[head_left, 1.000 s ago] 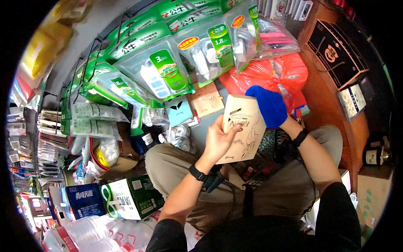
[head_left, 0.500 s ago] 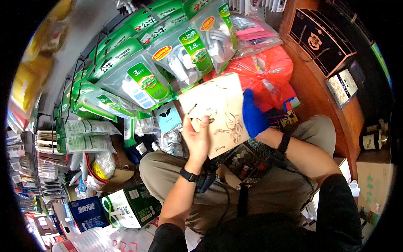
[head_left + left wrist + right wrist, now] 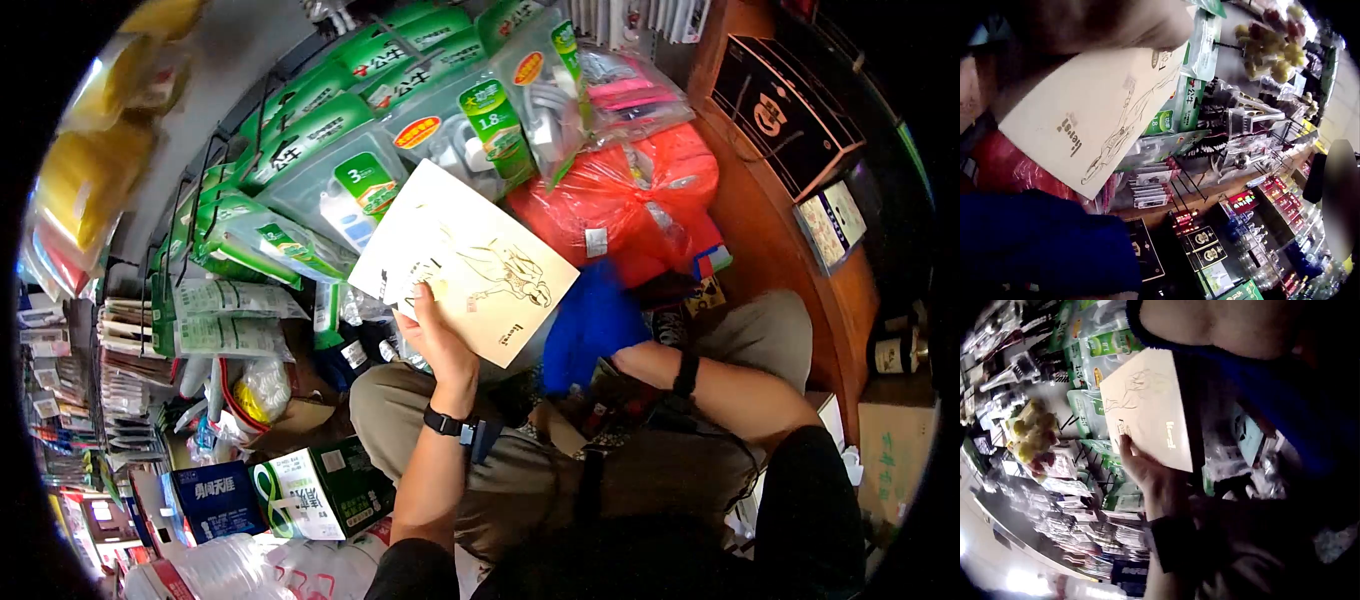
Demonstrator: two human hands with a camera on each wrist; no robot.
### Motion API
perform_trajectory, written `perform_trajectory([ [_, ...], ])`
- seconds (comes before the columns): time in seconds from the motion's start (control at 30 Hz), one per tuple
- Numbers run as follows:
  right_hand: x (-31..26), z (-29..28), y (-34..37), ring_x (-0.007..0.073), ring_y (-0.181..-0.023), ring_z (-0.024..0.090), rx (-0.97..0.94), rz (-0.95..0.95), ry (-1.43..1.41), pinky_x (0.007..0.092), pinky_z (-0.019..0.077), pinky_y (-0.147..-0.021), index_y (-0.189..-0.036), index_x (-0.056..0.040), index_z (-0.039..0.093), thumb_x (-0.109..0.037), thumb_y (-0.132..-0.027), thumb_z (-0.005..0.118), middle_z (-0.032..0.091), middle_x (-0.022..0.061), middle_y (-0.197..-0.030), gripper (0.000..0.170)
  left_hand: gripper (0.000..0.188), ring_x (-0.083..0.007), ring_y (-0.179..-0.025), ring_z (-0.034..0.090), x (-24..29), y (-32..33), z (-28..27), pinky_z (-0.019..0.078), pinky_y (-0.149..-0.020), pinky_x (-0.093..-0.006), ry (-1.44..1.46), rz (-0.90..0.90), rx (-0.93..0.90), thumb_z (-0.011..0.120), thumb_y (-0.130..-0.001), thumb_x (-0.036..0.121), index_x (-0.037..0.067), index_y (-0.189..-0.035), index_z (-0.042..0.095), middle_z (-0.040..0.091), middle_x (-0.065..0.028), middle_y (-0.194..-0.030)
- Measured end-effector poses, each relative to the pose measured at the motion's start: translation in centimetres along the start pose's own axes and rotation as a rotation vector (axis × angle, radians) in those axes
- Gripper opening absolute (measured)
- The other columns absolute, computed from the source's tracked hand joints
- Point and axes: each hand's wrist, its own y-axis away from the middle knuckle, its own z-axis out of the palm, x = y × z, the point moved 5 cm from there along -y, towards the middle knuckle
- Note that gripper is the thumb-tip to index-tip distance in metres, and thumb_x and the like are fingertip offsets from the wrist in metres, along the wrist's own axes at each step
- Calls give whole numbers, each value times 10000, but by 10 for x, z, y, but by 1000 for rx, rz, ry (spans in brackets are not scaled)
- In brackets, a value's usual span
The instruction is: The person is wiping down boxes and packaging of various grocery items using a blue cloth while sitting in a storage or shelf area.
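Note:
A flat cream box (image 3: 470, 265) with a line drawing of a figure is tilted in front of the green packages. My left hand (image 3: 440, 345) grips its lower left edge, thumb across the printed face. In the right wrist view the same box (image 3: 1147, 412) shows its face, with the left hand (image 3: 1147, 472) at its edge. A blue cloth (image 3: 590, 325) covers my right hand, blurred, just below the box's right corner; the fingers under it are hidden. The left wrist view shows the box (image 3: 1094, 112) above the blue cloth (image 3: 1047, 244).
Green-topped packages (image 3: 350, 180) hang behind the box. A red plastic bag (image 3: 625, 200) lies at the right, and a black carton (image 3: 785, 115) stands beyond it. Drinks cartons (image 3: 310, 490) and clear bottles (image 3: 230, 570) are at the lower left. Legs are folded below the hands.
The box has moved left and turned, its printed face now more fully visible. The cloth-covered right hand has come away from the box's right side and moved lower and left.

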Motion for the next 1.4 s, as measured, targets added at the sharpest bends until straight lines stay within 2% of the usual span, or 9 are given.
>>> perform_trajectory([
  [0.3,-12,42,17,393,-1412,367,-89,-448,659,539,238,-1200,-1377,-20,537,-431,-974,508,465,199,-1479,576,613,-272,-1323,523,-45,52,18,441,-1118,-443,151,-516,-464,549,-1018,270,18,-1525,312,451,-145,-1497],
  [0.4,-38,81,37,461,-1462,292,-126,-915,1718,593,177,-1223,-1359,-24,552,-423,-920,563,468,228,-1463,593,696,-267,-1410,448,-59,90,25,389,-1172,-453,109,-797,-569,561,-1047,290,77,-1604,203,347,-122,-1595],
  [0.67,-58,64,30,445,-1457,314,-218,-914,1673,584,197,-1219,-1314,-26,585,-395,-900,536,473,222,-1458,557,480,-150,-1169,611,-71,107,21,551,-962,-342,197,-1023,-645,576,-1050,187,121,-1495,411,585,-37,-1318],
  [0.93,-91,35,-2,437,-1464,310,60,-987,1748,576,190,-1227,-1322,-7,583,-340,-884,562,459,216,-1456,551,697,-193,-1252,562,-75,112,17,439,-1031,-359,237,-922,-656,485,-818,-124,84,-1480,426,598,-69,-1370],
  [1.03,-140,52,1,416,-1263,506,139,-783,1261,499,397,-1088,-1297,30,538,-224,-883,596,549,255,-1274,490,705,-238,-1209,597,-79,103,6,457,-1024,-374,255,-962,-640,506,-768,-145,48,-1445,468,610,-88,-1360],
  [1.17,-129,-7,-43,366,-876,600,336,-880,1514,459,484,-807,-1109,7,570,-168,-947,560,583,193,-938,239,695,-348,-1258,580,-48,85,23,464,-1097,-490,293,-987,-576,514,-686,-112,-70,-1380,494,601,-189,-1356],
  [1.27,-141,6,-50,318,-929,662,159,-392,2301,421,525,-832,-1195,7,638,-192,-984,559,668,169,-999,300,743,-398,-1309,545,-31,64,26,438,-1128,-539,455,-886,-572,516,-686,-79,-100,-1423,424,563,-232,-1396],
  [1.33,-144,24,-49,293,-948,676,-11,-389,2211,400,531,-829,-1192,3,652,-209,-981,582,681,161,-1022,307,730,-399,-1334,518,-19,48,35,428,-1135,-522,552,-836,-575,499,-737,-72,-100,-1456,374,507,-229,-1458],
  [1.4,-137,26,-36,254,-978,687,-165,-466,1355,364,535,-825,-1196,-2,653,-214,-977,601,694,148,-1076,310,715,-405,-1340,510,-13,33,31,428,-1136,-524,585,-775,-539,499,-756,-48,-108,-1457,368,496,-236,-1467],
])
